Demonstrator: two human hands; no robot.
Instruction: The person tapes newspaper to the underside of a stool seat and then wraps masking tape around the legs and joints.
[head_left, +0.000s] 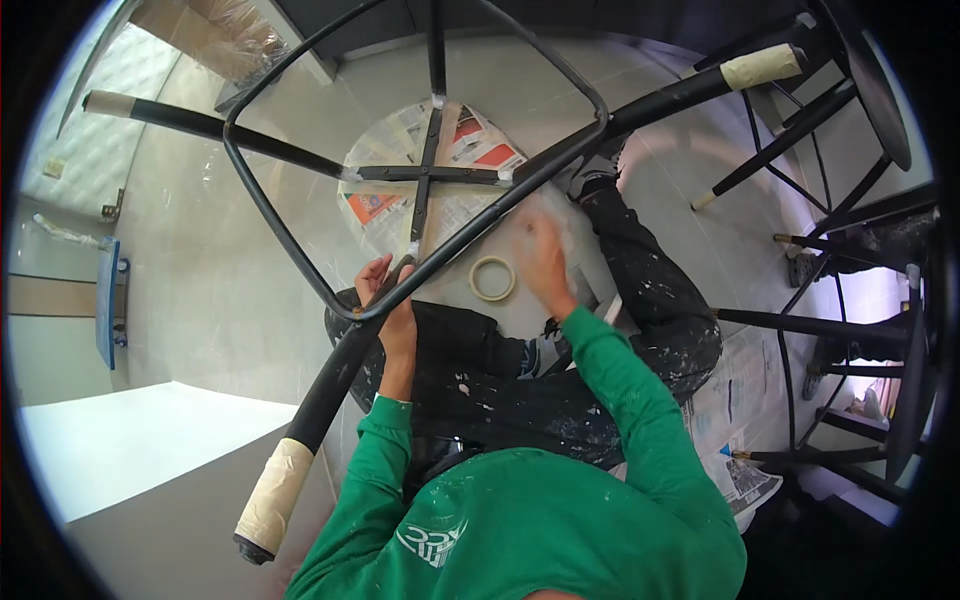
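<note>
An upside-down black stool [423,175] stands before me, its legs splayed outward and a bent metal ring [250,190] joining them. Newspaper and masking tape cover its round seat [470,218]. My left hand [392,305] is closed around the near-left stool leg [345,375], close to the cross frame; the leg hides part of it. My right hand [545,262] hovers over the seat's right edge, smeared by motion, so its fingers and any small thing in them are unclear. Between the hands, a roll of masking tape [492,278] lies flat by the seat's near edge.
My crossed legs in paint-spotted black trousers [660,290] flank the seat. More black stools or chairs [820,325] crowd the right side. Newspaper [745,400] lies on the floor at right. A white panel [150,440] stands at lower left, and a blue-edged board [108,303] farther left.
</note>
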